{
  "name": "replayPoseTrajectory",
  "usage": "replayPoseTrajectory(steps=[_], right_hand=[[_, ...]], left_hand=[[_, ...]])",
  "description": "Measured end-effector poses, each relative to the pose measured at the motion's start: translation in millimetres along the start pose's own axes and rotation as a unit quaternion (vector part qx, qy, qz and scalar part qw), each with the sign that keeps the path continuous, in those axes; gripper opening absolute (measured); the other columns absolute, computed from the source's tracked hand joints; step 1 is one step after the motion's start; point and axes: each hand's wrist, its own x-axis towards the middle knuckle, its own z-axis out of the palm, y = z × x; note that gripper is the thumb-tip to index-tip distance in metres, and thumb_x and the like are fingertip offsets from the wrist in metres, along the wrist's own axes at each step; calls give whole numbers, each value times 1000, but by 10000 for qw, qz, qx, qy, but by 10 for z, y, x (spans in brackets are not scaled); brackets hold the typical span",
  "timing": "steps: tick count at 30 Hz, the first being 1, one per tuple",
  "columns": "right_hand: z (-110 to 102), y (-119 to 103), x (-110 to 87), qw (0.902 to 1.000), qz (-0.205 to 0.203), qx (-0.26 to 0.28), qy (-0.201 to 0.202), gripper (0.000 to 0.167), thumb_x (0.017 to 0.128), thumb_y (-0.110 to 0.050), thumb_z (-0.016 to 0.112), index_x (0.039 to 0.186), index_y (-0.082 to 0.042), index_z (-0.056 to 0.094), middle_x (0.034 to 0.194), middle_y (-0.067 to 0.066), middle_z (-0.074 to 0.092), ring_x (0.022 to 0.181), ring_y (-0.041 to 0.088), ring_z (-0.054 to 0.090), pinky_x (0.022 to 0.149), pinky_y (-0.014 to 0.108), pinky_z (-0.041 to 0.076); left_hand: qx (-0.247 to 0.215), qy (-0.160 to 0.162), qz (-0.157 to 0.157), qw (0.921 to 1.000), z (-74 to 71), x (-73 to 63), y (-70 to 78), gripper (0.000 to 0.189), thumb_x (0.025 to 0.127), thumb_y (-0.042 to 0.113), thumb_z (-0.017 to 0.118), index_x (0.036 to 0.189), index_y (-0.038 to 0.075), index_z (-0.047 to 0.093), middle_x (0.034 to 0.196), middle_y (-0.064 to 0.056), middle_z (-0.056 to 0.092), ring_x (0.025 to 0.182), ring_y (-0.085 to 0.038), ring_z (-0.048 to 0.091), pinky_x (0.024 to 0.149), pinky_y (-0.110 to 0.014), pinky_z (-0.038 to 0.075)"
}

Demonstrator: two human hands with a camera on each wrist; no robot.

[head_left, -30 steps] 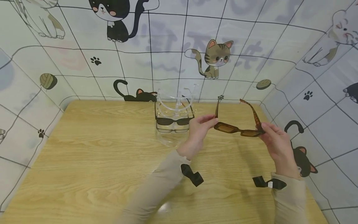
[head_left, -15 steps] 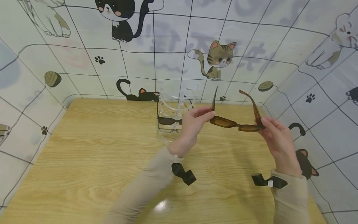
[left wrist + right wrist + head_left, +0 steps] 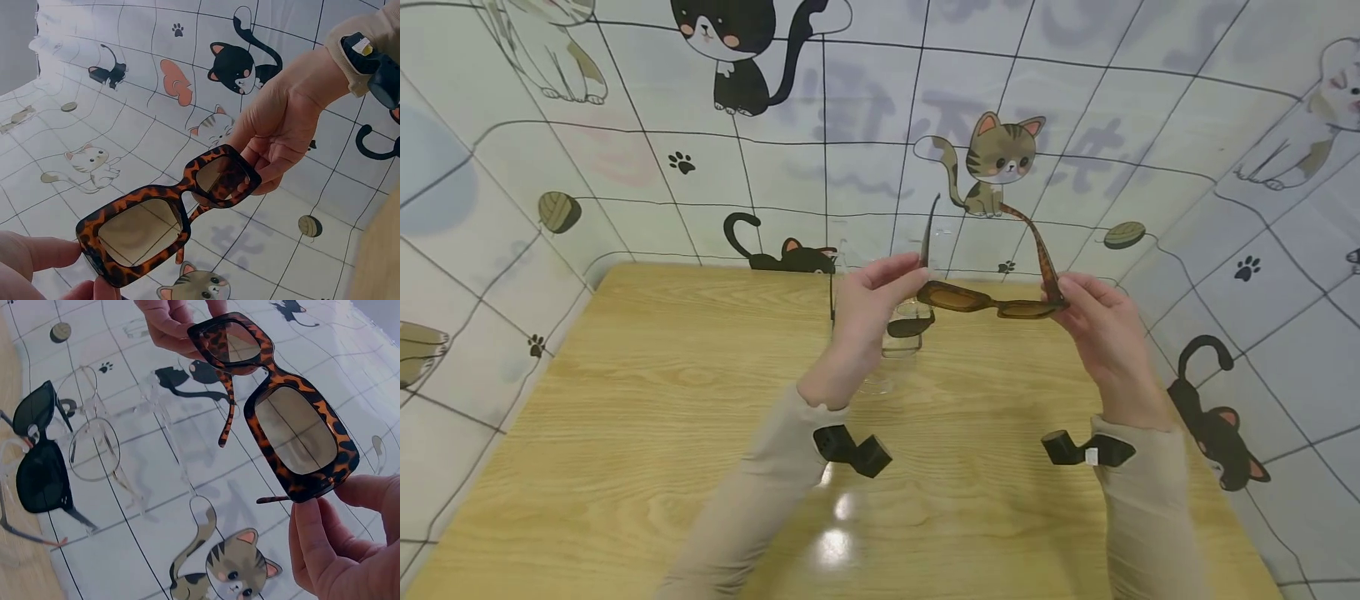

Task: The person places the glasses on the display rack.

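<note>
Tortoiseshell sunglasses (image 3: 958,297) with brown lenses are held up above the table, temples unfolded and pointing away toward the back wall. My left hand (image 3: 863,321) pinches their left hinge corner, and my right hand (image 3: 1101,337) pinches the right one. Both wrist views show the mottled orange-and-black frame (image 3: 303,428) between the two hands. Behind my left hand stands a clear display stand, mostly hidden in the head view. On it sit black sunglasses (image 3: 44,481) and, farther up, thin wire-rimmed glasses (image 3: 94,450).
The wooden table (image 3: 647,400) reaches back to a wall hung with a cat-patterned cloth (image 3: 880,100). Another cloth-covered wall (image 3: 1292,333) rises on the right. The stand's clear base (image 3: 876,385) rests on the table beyond my left wrist.
Both hands have carried the tortoiseshell sunglasses leftward and up, closer to the display stand. My left hand now covers much of the stand. The grip on both corners has stayed.
</note>
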Motion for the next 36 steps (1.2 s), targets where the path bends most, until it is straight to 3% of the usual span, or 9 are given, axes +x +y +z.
replayPoseTrajectory(steps=[8,17,22,23,26,30,34,36], right_hand=[[242,69,226,9999,63,71,-103,9,89,-4,62,85,-3,70,84,5,67,79,15,64,77,23,53],[496,204,429,9994,201,-228,-143,10,90,-6,62,84,-5,70,83,3,67,80,13,64,77,22,54],[605,293,519,9994,265,-191,-139,13,91,-3,59,82,-6,69,81,4,66,76,12,64,75,22,54],[621,312,534,9993,284,-188,-129,14,91,-3,59,82,-6,69,80,4,66,75,11,64,74,22,54],[662,367,575,9991,315,-278,-56,13,91,-4,60,81,-7,68,80,3,66,74,12,64,73,21,55],[701,430,616,9982,325,-501,2,11,90,-7,62,81,-8,68,82,2,65,77,12,64,75,22,54],[720,489,647,9974,395,-594,58,11,90,-7,62,81,-8,67,83,2,64,78,12,63,76,21,54],[727,516,658,9970,423,-644,95,11,90,-7,62,80,-8,67,83,2,63,77,11,63,76,21,54]], left_hand=[[-344,203,275,9988,-188,67,132,28,85,2,67,113,-4,64,114,-10,62,93,-13,60,91,-29,48],[-520,775,429,9947,-403,153,197,30,84,0,67,113,-7,64,101,-2,64,79,-8,60,83,-25,50],[-622,998,466,9920,-512,183,186,30,85,1,67,113,-8,62,111,-5,60,78,-8,59,81,-23,50],[-650,1030,450,9915,-530,191,181,31,85,1,67,114,-9,62,115,-5,58,80,-9,58,81,-23,50],[-711,1115,369,9905,-581,209,167,33,85,1,66,116,-10,60,136,-7,46,110,-10,52,84,-22,49],[-795,1214,217,9892,-640,241,140,34,85,1,66,117,-10,60,151,-3,28,139,-9,20,89,-22,48],[-872,1287,132,9877,-683,281,106,33,85,0,66,116,-10,60,151,-3,29,139,-10,21,90,-22,48],[-891,1336,94,9870,-702,300,85,32,85,0,66,115,-8,61,148,-2,33,131,-11,35,90,-22,48]])
